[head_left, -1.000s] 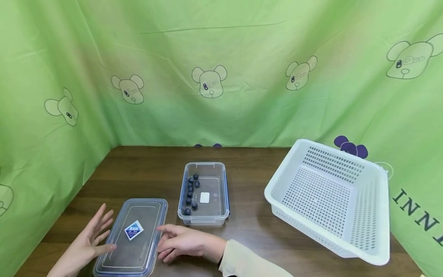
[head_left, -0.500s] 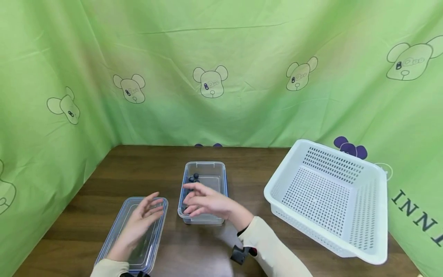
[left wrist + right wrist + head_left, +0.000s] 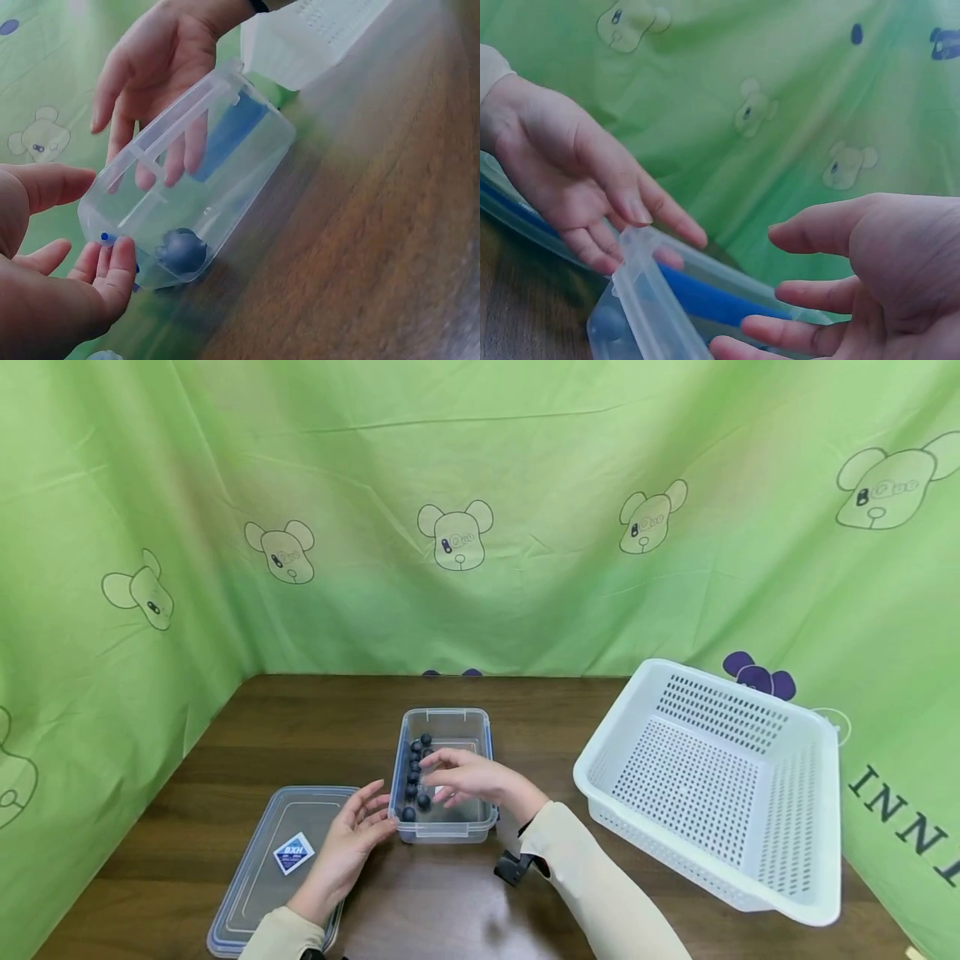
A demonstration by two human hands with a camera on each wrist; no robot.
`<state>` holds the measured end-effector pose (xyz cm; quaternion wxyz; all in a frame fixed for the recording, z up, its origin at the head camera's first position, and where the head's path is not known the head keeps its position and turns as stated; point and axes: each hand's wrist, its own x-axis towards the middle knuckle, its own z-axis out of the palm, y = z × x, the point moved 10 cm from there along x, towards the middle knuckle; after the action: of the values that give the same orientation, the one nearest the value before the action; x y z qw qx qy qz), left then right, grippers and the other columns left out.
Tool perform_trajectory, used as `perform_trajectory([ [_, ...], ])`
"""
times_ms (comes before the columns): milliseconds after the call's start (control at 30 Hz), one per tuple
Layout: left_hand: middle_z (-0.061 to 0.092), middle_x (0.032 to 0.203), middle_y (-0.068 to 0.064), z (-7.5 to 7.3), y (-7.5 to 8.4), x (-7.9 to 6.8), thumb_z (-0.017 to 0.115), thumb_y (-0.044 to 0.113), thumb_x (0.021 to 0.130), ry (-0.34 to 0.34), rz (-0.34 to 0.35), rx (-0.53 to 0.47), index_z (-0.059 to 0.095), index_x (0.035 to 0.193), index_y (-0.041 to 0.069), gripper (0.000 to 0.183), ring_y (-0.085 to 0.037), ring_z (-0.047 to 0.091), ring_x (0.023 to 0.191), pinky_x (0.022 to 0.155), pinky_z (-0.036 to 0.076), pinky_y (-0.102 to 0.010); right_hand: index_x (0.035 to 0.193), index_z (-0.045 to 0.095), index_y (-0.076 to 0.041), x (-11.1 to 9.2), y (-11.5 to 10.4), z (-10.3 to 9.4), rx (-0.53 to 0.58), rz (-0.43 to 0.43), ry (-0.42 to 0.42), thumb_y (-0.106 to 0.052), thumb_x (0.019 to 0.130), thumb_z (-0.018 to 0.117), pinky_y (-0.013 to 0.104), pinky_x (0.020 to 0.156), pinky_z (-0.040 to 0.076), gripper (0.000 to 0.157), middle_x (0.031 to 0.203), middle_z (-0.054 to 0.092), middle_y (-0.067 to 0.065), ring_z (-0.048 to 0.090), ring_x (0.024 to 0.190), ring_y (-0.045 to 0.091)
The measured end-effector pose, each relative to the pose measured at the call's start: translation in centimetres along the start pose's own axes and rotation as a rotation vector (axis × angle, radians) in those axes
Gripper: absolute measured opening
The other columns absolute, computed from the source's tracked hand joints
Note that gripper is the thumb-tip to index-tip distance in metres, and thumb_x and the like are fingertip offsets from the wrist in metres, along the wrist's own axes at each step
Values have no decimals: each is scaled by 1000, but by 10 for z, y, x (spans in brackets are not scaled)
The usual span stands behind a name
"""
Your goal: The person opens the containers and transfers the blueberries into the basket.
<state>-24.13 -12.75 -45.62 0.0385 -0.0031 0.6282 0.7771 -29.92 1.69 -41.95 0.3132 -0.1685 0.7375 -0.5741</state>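
Loose-fingered, the left hand [image 3: 347,847] touches the near-left corner of the clip-lock container [image 3: 450,830] of blueberries [image 3: 423,802] on the tabletop [image 3: 536,752]; the right hand [image 3: 472,777], grip apart, hovers over it. The lid's [image 3: 258,893] sticker [image 3: 293,853] reads "BXH".

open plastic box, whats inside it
Small dark balls, perhaps berries, lie in the box, mostly along its left side. In the head view the right hand is over it, hiding part of its floor, so anything there can't be seen.

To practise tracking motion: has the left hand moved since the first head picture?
Yes: right. Against the labelled lid, the left hand went from the lid's left edge to its right edge, by the container.
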Motion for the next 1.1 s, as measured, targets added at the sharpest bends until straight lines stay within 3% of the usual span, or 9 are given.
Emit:
perform_trajectory([
  [133,48,128,-21,0,-3,1,61,-10,86,8,-12,-19,32,147,-7,68,-21,54,107,83,50,-22,134,49,6,10,8,4,-77,44,-14,-12,97,59,44,79,58,43,117,59,16,67,96,34],
  [433,49,128,-19,-1,-6,1,61,-9,87,2,-34,-37,32,147,-5,67,-19,53,106,80,48,-22,120,59,4,26,16,18,-181,157,-41,-7,93,64,38,57,58,29,91,64,14,69,69,24],
  [700,50,123,-17,-3,-6,0,61,-10,86,17,-31,-48,33,144,-8,65,-17,54,104,83,50,-22,90,68,-1,38,11,28,-361,196,-29,-4,90,69,32,51,57,3,72,69,16,65,54,19],
  [900,51,120,-15,-3,-6,-1,62,-10,85,27,-29,-38,34,142,-9,63,-16,55,102,82,49,-21,70,67,-1,44,13,35,-476,200,-3,-1,86,71,28,49,55,16,62,67,11,60,50,15],
  [1100,51,118,-14,-3,-6,0,62,-10,85,26,-24,-51,35,141,-9,63,-15,56,100,82,50,-21,67,68,0,46,14,35,-517,192,29,2,85,70,28,50,56,18,57,65,8,60,50,15],
])
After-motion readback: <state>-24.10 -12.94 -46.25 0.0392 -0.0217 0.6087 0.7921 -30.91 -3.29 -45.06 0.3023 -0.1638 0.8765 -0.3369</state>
